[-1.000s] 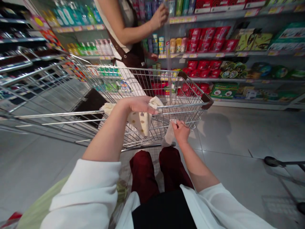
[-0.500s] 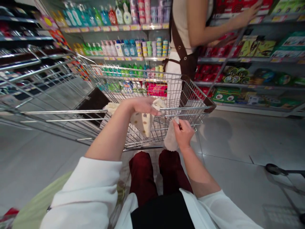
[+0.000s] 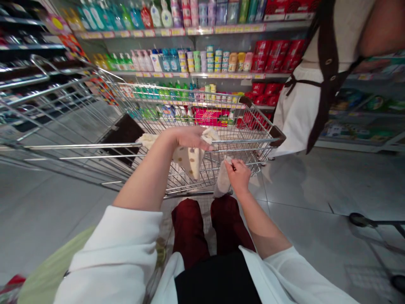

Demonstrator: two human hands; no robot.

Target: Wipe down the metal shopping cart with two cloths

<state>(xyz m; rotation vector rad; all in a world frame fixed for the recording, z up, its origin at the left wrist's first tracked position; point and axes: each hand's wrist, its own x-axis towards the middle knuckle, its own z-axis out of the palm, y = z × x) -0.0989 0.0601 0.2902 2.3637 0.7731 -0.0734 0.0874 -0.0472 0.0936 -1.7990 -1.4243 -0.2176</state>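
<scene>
My left hand (image 3: pixel 191 137) is closed over the near top rail of a wire shopping cart (image 3: pixel 180 195), gripping a cream cloth with brown dots (image 3: pixel 189 162). The cloth is draped over the rail, and one corner hangs down the cart's side. Just right of it, below the rail, my right hand (image 3: pixel 239 175) is closed in a pinch on the top of a limp whitish cloth (image 3: pixel 223 180). That cloth hangs outside the cart, above my knee. Something small and dark shows between the right fingers, too small to name.
Shelves (image 3: pixel 221 29) of pump bottles, tubs and red boxes stand beyond the cart. A person in a brown apron (image 3: pixel 325 76) is at the right. A black wheel (image 3: pixel 357 219) of another cart stands on the floor at right, and a pale green round surface (image 3: pixel 53 270) lies at lower left.
The person in the apron has moved right, uncovering more shelf. My right hand and the whitish cloth have shifted slightly left. My left hand stays on the rail.
</scene>
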